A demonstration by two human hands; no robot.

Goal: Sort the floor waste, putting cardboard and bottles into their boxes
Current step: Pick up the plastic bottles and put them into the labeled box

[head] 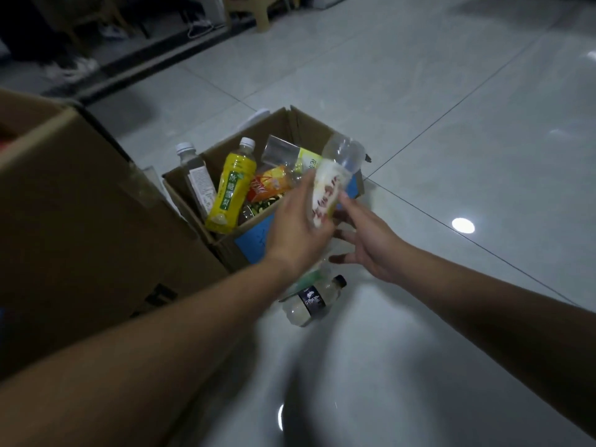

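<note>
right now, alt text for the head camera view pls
The left hand holds a clear bottle over an open cardboard box of drink bottles, the right hand open beside it. Another bottle lies on the tiled floor below.

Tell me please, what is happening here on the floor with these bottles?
A person is sorting waste. The left hand holds a clear plastic bottle with a white and red label above the small open cardboard box, which already holds several bottles, among them a yellow tea bottle. The right hand is open beside it. A small clear bottle with a dark label lies on the grey tiled floor.
</note>
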